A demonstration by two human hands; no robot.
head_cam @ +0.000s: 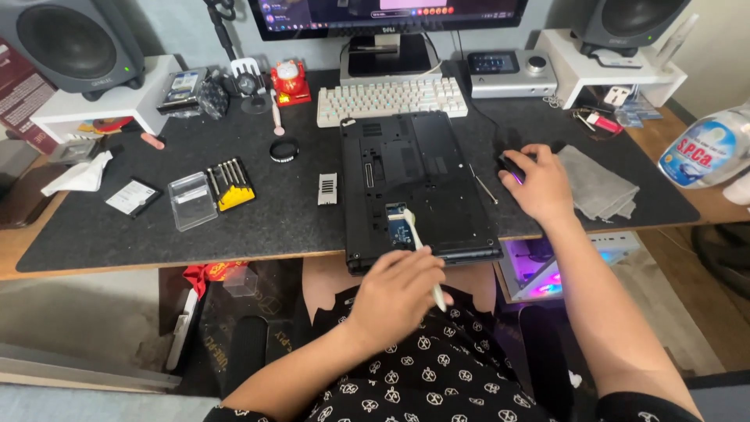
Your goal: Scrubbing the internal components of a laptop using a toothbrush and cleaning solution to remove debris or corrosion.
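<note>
Gripping brush (422, 254), left hand (398, 293) curled

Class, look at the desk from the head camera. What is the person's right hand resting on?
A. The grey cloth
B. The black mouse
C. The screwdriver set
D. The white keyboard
B: the right hand lies over the black mouse beside the upturned laptop, while the grey cloth lies just beyond it and the left hand holds a white brush.
</note>
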